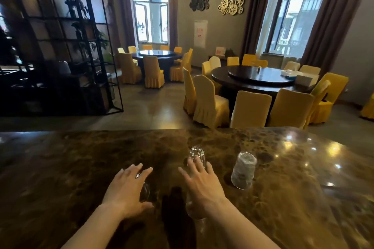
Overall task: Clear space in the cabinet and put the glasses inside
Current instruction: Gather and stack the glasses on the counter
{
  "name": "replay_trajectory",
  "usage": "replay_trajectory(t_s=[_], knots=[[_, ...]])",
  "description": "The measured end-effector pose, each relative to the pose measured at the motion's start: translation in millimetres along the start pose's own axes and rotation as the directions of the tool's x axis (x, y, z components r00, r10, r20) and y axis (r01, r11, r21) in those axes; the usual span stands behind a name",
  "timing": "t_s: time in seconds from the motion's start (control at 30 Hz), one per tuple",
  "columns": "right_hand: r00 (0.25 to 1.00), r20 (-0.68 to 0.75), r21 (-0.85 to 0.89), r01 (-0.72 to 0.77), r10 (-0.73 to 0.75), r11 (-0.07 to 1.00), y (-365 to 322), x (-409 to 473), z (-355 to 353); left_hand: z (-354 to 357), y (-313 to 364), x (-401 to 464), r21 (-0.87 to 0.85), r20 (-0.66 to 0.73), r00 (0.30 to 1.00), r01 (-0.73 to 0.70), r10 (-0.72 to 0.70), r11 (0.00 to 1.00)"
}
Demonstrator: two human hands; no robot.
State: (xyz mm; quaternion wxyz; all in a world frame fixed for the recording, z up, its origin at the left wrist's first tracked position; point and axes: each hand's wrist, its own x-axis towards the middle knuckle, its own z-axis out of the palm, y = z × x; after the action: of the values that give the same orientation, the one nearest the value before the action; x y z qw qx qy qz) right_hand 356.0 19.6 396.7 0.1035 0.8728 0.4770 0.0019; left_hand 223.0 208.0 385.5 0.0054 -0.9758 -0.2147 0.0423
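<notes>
Glasses [243, 171] are shown on the worktop [81, 157], none stored; spread fingers of left hand [126, 190] and right hand [202, 185] hold nothing.

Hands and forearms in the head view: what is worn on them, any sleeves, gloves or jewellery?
Both forearms are bare to the bottom edge of the picture, with no sleeves or gloves in view. The left hand wears a small shiny ring on one finger. The right hand shows no ring or watch.
</notes>
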Motion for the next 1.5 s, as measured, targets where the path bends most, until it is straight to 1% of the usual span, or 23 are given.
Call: replay_trajectory(t_s=[0.07,0.13,0.23,0.33,0.4,0.47,0.53,0.57,0.63,0.7,0.73,0.77,0.8,0.83,0.87,0.9,0.93,0.97,1.03,1.1,1.17,1.3,1.5], knots=[[0.993,0.087,-0.162,0.089,-0.076,0.983,-1,15,6,4,-8,20,0.122,0.106,0.994,-0.054,0.041,0.991],[0.98,0.159,-0.321,0.169,-0.123,0.932,-3,30,12,8,-15,41,0.258,0.205,0.974,-0.147,0.095,0.955],[0.974,0.181,-0.495,0.213,-0.139,0.842,-12,38,22,15,-18,60,0.441,0.298,0.934,-0.317,0.196,0.84],[0.966,0.242,-0.628,0.226,-0.089,0.745,-23,41,31,23,-13,75,0.511,0.373,0.875,-0.472,0.309,0.719],[0.955,0.293,-0.675,0.242,-0.049,0.696,-27,44,32,32,-9,81,0.556,0.368,0.863,-0.502,0.346,0.662],[0.946,0.324,-0.701,0.255,-0.021,0.666,-26,47,29,37,-6,84,0.609,0.333,0.877,-0.481,0.347,0.631],[0.952,0.304,-0.677,0.246,-0.041,0.693,-23,50,25,37,-10,85,0.609,0.294,0.89,-0.456,0.35,0.649],[0.962,0.268,-0.649,0.219,-0.05,0.729,-19,52,23,35,-12,86,0.578,0.259,0.9,-0.435,0.351,0.691],[0.99,0.141,-0.518,0.096,-0.026,0.85,-8,55,15,31,-19,87,0.42,0.132,0.936,-0.351,0.327,0.837],[0.997,-0.039,-0.253,-0.069,0.061,0.965,5,55,10,29,-28,87,0.112,-0.044,0.968,-0.241,0.248,0.964],[0.985,-0.126,-0.097,-0.13,0.117,0.987,11,53,9,29,-33,86,-0.087,-0.118,0.977,-0.191,0.18,0.978],[0.965,-0.187,0.059,-0.176,0.184,0.983,16,49,8,29,-36,83,-0.3,-0.166,0.981,-0.142,0.095,0.943],[0.935,-0.23,0.227,-0.217,0.269,0.949,19,45,9,31,-39,81,-0.504,-0.178,0.984,-0.1,0.011,0.858],[0.898,-0.242,0.422,-0.244,0.368,0.873,21,40,12,35,-40,80,-0.67,-0.162,0.985,-0.07,-0.053,0.739],[0.863,-0.214,0.613,-0.247,0.458,0.751,22,36,15,40,-40,78,-0.792,-0.141,0.985,-0.05,-0.103,0.608],[0.838,-0.159,0.761,-0.233,0.522,0.606,22,35,20,45,-39,76,-0.869,-0.128,0.982,-0.043,-0.14,0.492],[0.826,-0.103,0.854,-0.212,0.554,0.475,21,34,27,50,-36,75,-0.916,-0.122,0.978,-0.045,-0.168,0.398],[0.823,-0.063,0.903,-0.194,0.565,0.383,20,33,36,56,-33,74,-0.947,-0.115,0.975,-0.05,-0.19,0.318],[0.817,-0.049,0.939,-0.158,0.575,0.304,18,33,54,65,-26,71,-0.978,-0.113,0.971,-0.071,-0.21,0.198],[0.801,-0.061,0.953,-0.131,0.596,0.274,16,33,67,71,-18,70,-0.986,-0.107,0.971,-0.076,-0.214,0.146],[0.784,-0.056,0.961,-0.127,0.618,0.247,18,34,79,77,-10,70,-0.989,-0.093,0.972,-0.064,-0.215,0.135],[0.764,-0.061,0.961,-0.129,0.642,0.245,24,33,90,87,-4,71,-0.977,-0.083,0.973,-0.036,-0.215,0.212],[0.796,-0.018,0.966,-0.143,0.606,0.217,32,28,100,99,-2,70,-0.959,-0.063,0.977,-0.003,-0.203,0.282]])
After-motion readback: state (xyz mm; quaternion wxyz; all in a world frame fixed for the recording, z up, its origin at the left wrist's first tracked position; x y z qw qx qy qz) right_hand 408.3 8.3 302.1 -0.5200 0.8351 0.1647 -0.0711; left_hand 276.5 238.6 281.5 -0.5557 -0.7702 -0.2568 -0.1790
